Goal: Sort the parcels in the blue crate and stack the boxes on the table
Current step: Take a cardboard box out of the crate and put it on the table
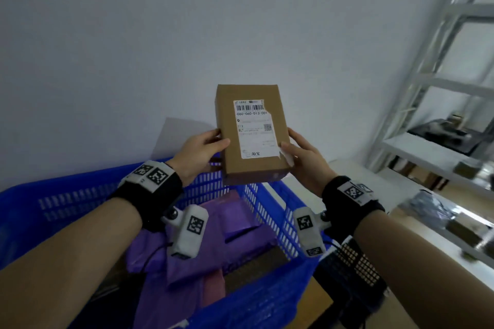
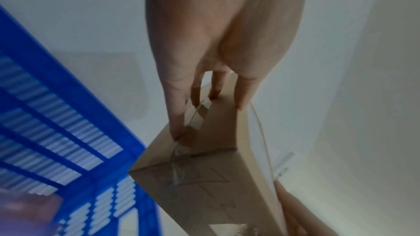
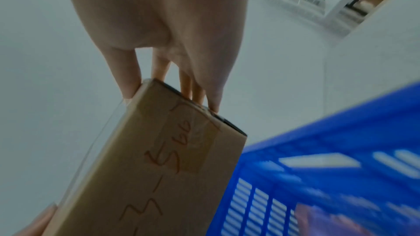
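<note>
Both hands pinch one brown cardboard box with a white shipping label: left hand, right hand, thumbs on top. It's above the blue slatted plastic crate's far rim. I'd keep it level and swing right to the table.

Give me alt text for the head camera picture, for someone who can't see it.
Both hands, left hand and right hand, hold a brown cardboard box with a white shipping label above a blue crate containing purple parcels. A metal shelving rack stands to the right.
</note>
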Motion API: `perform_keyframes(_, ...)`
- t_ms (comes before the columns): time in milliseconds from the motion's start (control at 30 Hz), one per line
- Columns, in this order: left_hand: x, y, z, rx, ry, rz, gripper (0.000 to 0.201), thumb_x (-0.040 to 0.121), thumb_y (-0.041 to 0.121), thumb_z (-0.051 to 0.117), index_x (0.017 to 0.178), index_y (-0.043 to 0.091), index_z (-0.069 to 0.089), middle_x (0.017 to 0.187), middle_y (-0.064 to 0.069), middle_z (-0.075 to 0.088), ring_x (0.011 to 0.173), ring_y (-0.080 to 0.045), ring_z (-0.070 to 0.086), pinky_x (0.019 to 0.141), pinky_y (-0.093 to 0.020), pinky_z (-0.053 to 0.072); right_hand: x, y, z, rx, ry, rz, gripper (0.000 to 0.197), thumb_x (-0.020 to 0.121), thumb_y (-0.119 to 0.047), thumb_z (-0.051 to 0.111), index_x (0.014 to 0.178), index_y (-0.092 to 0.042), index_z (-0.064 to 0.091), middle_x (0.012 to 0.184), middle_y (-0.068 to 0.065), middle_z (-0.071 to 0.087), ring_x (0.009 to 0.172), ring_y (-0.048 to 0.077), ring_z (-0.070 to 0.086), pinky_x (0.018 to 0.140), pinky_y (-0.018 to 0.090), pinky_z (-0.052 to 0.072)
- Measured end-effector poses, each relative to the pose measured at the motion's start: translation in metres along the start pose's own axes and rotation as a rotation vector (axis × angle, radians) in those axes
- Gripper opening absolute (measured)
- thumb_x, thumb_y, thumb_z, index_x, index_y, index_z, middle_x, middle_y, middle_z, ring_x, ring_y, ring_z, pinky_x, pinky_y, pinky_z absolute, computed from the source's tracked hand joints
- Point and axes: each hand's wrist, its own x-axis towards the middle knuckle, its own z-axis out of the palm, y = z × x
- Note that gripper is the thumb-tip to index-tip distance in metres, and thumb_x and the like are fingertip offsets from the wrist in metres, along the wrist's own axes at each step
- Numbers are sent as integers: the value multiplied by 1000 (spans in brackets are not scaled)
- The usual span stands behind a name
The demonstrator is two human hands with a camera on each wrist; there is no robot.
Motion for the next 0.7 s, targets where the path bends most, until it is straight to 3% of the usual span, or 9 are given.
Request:
perform_keyframes(67, 12, 6, 28, -31, -30, 23, 33, 96, 10, 51, 128, 14, 56, 112, 0, 66, 94, -15, 66, 65, -20, 59, -3, -12, -26, -26, 15, -32, 51, 92, -5, 52, 140, -19, 44, 133, 6, 60, 125, 29, 54, 110, 47, 36)
perform_keyframes(133, 24, 10, 54, -60, -42, 21, 30, 95, 9, 52, 125, 15, 57, 110, 0, 66, 93, -17, 65, 62, -26, 58, -7, -23, -49, -56, 31, -53, 51, 92, -6, 51, 140, -19, 44, 132, 5, 60, 123, 28, 56, 107, 44, 39)
perform_keyframes(233, 44, 11, 89, -115, -57, -13, 34, 93, 6, 54, 127, 9, 54, 115, -5, 64, 94, -25, 64, 70, -38, 57, -8, -36, -84, -55, 81, -59, 49, 92, -2, 47, 139, -18, 46, 129, 4, 61, 109, 22, 62, 90, 34, 47)
perform_keyframes(333, 67, 8, 126, -106, -109, -57, 35, 93, 6, 55, 128, 9, 54, 108, -5, 64, 94, -26, 62, 82, -44, 54, -3, -43, -126, -33, 123, -36, 51, 93, 0, 44, 138, -22, 47, 131, 2, 60, 106, 21, 61, 87, 31, 46)
perform_keyframes(533, 130, -8, 193, -25, -160, -154, 39, 90, 5, 58, 129, 8, 56, 114, -6, 64, 94, -21, 61, 72, -35, 52, 28, -49, -219, -48, 130, 54, 48, 95, -5, 44, 139, -23, 46, 129, -2, 60, 100, 16, 61, 81, 27, 48)
perform_keyframes(700, 193, -44, 257, 43, -171, -281, 46, 88, 6, 61, 133, 6, 51, 122, -12, 64, 97, -25, 60, 66, -34, 53, 60, -33, -304, -36, 126, 139, 47, 95, -3, 45, 138, -21, 48, 135, 1, 58, 104, 22, 59, 88, 33, 48)
